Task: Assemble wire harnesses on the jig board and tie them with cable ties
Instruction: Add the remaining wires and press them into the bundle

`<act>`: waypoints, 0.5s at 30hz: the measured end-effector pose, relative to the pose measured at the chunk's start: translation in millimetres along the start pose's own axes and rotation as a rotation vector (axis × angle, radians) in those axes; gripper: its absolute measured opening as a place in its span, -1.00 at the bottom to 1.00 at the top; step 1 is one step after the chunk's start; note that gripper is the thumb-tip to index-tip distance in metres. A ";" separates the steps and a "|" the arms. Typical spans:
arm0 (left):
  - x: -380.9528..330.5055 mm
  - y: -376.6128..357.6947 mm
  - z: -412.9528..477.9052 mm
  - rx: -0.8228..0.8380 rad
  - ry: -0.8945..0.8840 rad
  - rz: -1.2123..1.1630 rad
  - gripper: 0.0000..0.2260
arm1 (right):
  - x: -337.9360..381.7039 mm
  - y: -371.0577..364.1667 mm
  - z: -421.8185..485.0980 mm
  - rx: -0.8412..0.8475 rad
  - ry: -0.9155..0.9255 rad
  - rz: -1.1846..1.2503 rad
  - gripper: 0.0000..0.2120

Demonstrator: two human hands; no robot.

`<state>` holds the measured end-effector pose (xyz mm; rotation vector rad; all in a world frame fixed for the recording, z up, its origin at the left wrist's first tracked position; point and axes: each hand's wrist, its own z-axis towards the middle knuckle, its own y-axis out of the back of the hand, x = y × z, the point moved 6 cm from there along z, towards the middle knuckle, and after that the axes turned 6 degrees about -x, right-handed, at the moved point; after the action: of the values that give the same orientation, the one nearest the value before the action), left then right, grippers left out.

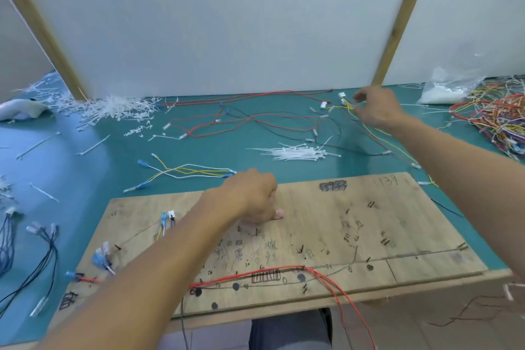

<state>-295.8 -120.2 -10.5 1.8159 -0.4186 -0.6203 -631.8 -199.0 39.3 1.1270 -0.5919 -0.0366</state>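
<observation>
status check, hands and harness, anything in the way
Left hand fisted, resting on jig board. Right hand pinching yellow wires by white connector beyond board. Red wires laid on board. Nothing blocking.

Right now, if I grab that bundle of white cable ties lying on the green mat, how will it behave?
The cable ties lie loose and unbound, so the bundle would probably splay and shed a few. They look thin and smooth, so likely light, springy and slippery on the green mat. Pinching across the middle probably holds best.
</observation>
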 end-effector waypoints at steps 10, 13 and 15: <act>0.5 0.5 -0.9 -0.011 0.034 0.010 -0.62 | -11.6 -41.0 44.9 0.049 0.033 -0.341 -0.87; 0.6 0.1 -1.9 -0.020 0.049 0.012 -0.62 | -13.3 -44.9 54.9 0.049 0.071 -0.366 -0.80; 0.4 -1.6 -2.2 -0.027 0.056 0.007 -0.62 | -11.8 -49.0 58.7 0.073 0.110 -0.375 -0.76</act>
<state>-294.2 -118.2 -11.5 1.8016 -0.3770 -0.5662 -656.1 -266.2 9.5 1.2905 -0.2804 -0.2762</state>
